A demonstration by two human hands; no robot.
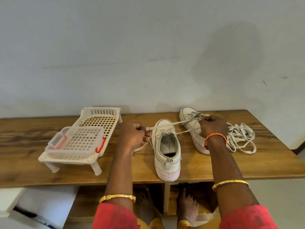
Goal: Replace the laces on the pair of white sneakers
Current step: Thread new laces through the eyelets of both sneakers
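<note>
Head | lace (175, 123) taut, pinched by left hand (134, 138) | right hand (212, 127)

A single wide-angle view looks from the person's head forward and down, close over a brown wood-grain table (49, 166) set against a pale plastered wall (115, 47). Both forearms reach in from the bottom edge; the left hand (134, 138) and right hand (212, 128) sit mid-frame, bare feet below them.
</note>
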